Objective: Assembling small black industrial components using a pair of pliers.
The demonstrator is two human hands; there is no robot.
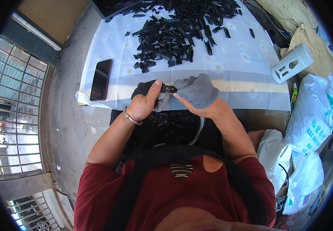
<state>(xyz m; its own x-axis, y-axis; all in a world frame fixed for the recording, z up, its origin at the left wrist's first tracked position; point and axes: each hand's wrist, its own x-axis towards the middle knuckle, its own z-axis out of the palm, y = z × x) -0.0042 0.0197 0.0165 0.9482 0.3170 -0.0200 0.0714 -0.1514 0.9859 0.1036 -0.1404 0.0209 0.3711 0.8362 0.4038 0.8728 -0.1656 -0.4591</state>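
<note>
Between my two hands, just over the table's near edge, is a small black plastic clip-like part (169, 89). My left hand (149, 96), in a dark glove that leaves the thumb bare, is closed on its left end. My right hand (198, 91), in a grey dotted glove with a bare thumb, pinches its right end. Below them, at my lap, a pale-rimmed container (201, 125) holds many similar black parts (174, 125). A large heap of black parts (166, 42) lies farther back on the table.
A flower-patterned white cloth covers the table (247, 73). On its left lies a dark phone (101, 80); a dark tray (112, 7) is at the back. To the right are a white plastic holder (292, 63) with cutouts, and white plastic bags (309, 111). A barred window (16, 107) is at left.
</note>
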